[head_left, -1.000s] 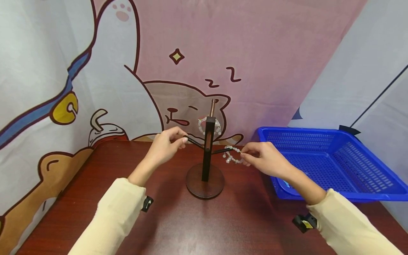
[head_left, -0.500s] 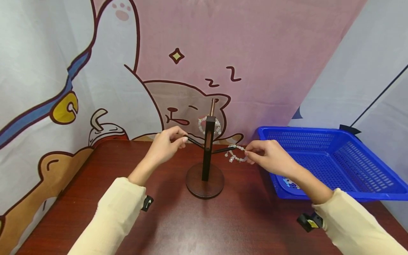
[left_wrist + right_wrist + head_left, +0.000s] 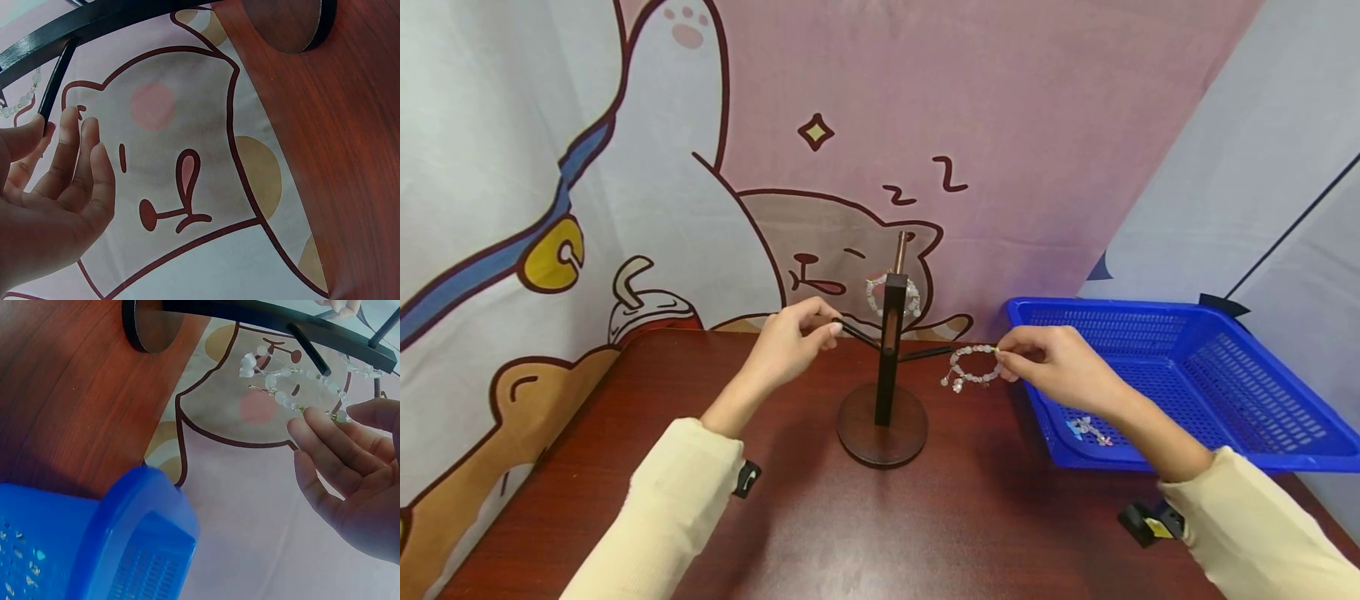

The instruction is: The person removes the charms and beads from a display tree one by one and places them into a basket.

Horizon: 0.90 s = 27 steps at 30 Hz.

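A dark wooden display stand (image 3: 889, 358) with a round base (image 3: 882, 446) and thin side pegs stands on the table. My left hand (image 3: 786, 346) pinches the end of its left peg (image 3: 56, 84) between thumb and finger. My right hand (image 3: 1060, 367) pinches the right edge of a clear-and-white beaded bracelet (image 3: 976, 379) with small dangling charms. The bracelet's left side overlaps the tip of the right peg (image 3: 925, 353) in the head view. Another pale beaded bracelet (image 3: 913, 298) hangs higher up, partly hidden behind the upright.
A blue plastic basket (image 3: 1262, 461) sits at the right of the table, below and beyond my right forearm. Small shiny pieces of jewellery (image 3: 1088, 431) lie in its near left corner. A cartoon-printed cloth (image 3: 1037, 150) hangs right behind the table (image 3: 850, 533).
My right hand has moved rightward with the bracelet, drawing it outward along the right peg to its tip. The left hand keeps its hold in place.
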Available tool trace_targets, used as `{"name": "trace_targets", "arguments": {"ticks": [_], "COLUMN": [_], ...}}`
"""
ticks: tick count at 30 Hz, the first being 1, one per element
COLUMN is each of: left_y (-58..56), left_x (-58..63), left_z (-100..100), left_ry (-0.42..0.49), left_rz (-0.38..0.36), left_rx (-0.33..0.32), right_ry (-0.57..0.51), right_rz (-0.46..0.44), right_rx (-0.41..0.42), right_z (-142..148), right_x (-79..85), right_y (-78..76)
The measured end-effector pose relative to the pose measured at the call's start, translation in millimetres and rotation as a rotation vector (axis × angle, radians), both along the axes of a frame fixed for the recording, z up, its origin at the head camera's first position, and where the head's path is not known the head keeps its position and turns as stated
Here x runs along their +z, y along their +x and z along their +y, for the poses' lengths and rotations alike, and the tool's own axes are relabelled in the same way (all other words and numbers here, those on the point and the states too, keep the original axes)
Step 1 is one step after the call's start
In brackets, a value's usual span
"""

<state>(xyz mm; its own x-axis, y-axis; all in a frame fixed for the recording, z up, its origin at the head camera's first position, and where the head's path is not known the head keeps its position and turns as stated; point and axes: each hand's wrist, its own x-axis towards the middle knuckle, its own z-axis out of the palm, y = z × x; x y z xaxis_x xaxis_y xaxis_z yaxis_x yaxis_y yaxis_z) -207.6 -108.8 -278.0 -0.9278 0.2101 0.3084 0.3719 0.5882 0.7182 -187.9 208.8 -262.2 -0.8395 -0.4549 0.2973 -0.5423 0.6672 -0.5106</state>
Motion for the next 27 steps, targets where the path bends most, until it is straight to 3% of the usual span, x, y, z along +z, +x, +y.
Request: {"name": "trace_targets", "arguments": {"ticks": [11,27], "left_y": [-0.1,-0.7], "left_x": [-1.4,-2.0], "left_z": [0,0], "left_ry": [-0.003,0.007], "left_rz": [0.007,-0.003], "left_rx": [0.002,-0.003], "right_ry": [0.013,0.073], "right_rz": [-0.004,0.003], "right_rx": [-0.039,-0.160], "right_z": [21,72], "right_x": [6.2,5.5], "right_y": [9.0,21.0]}}
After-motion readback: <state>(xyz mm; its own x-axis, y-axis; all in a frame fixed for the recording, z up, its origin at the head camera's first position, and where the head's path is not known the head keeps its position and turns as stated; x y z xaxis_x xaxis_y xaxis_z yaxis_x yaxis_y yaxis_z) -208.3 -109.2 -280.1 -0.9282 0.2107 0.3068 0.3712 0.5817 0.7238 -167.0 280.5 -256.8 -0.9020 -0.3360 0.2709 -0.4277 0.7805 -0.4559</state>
